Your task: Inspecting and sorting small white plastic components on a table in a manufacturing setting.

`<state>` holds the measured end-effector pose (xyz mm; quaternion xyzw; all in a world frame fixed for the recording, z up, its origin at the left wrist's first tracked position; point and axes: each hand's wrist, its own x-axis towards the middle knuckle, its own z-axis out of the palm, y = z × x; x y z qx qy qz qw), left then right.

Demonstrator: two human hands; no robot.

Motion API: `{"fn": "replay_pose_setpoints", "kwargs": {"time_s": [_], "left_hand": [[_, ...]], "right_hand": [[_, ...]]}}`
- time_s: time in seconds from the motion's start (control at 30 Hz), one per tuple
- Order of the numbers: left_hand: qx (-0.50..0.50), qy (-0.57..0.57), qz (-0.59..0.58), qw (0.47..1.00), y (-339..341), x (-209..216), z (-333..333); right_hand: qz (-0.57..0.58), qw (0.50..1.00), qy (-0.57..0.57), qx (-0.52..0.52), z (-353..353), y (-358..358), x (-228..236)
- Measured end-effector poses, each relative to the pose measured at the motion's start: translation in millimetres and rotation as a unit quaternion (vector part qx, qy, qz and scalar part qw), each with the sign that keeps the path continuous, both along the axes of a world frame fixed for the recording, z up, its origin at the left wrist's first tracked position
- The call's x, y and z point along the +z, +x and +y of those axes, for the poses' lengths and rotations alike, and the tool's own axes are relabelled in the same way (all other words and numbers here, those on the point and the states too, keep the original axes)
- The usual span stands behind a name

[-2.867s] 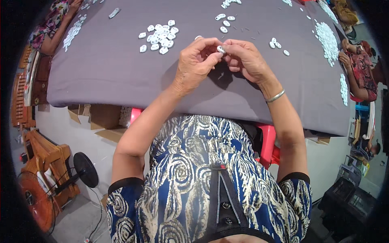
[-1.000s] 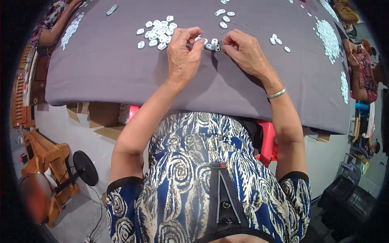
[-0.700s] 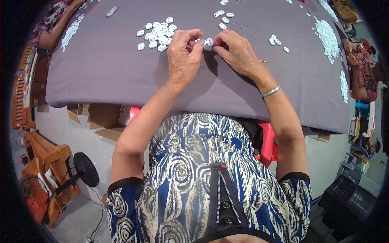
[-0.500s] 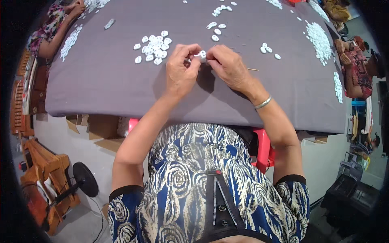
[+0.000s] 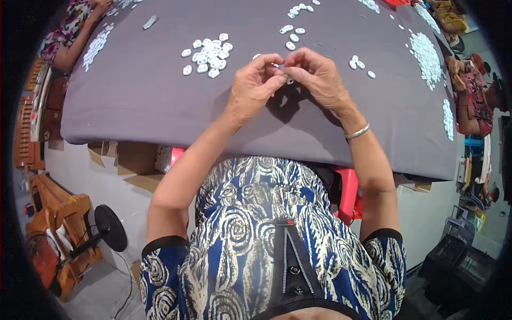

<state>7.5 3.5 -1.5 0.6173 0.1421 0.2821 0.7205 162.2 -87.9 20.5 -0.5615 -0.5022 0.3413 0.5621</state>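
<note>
My left hand and my right hand meet above the grey cloth, thumbs and forefingers pinched close together. Between the fingertips a bit of a small white piece shows; most of it is covered by the fingers. Just under the right thumb another white piece with dark holes is visible; whether it is held or hangs cannot be told. Behind the left fingers part of a white oval piece peeks out. Left of my hands lies a loose pile of white pieces with dark holes.
The grey cloth covers the table. Several white oval pieces lie beyond my hands, others to the right. A large white heap is at the far right. Other people's arms rest at the left and right table edges.
Both hands have shifted slightly right, and their fingertips have come together. The thin tan stick beside my right hand no longer shows. The view has moved slightly.
</note>
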Motion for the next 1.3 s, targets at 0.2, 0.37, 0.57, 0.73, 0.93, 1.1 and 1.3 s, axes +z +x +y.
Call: {"fn": "replay_pose_setpoints", "kwargs": {"time_s": [0.2, 0.37, 0.57, 0.73, 0.93, 1.1, 1.3], "left_hand": [[-0.001, -0.013, 0.005, 1.000, 0.2, 3.5, -1.8], [-0.002, -0.013, 0.015, 1.000, 0.8, -0.2, -1.4], [0.020, -0.047, -0.036, 0.998, 0.2, 0.7, 2.7], [0.062, -0.038, -0.056, 0.996, 2.6, 1.8, -0.4], [0.083, 0.025, 0.003, 0.996, 0.4, 2.7, -0.5], [0.074, 0.019, 0.025, 0.997, 1.1, -0.9, 1.8], [0.069, 0.023, 0.032, 0.997, -0.1, 0.6, 3.5]], "right_hand": [[0.003, 1.000, -0.007, -0.023, -0.8, 0.2, 0.4], [-0.011, 1.000, -0.013, -0.018, -2.1, -1.1, 2.0], [-0.006, 0.999, -0.015, -0.029, -5.2, 0.2, 11.1], [-0.101, 0.994, -0.032, 0.020, -4.8, -7.0, 8.1], [-0.120, 0.992, -0.023, 0.010, -3.8, -7.9, 2.8], [-0.197, 0.980, -0.026, 0.000, -2.6, -2.9, 0.3], [-0.200, 0.979, -0.032, 0.005, 0.5, 2.2, -3.6]]}}
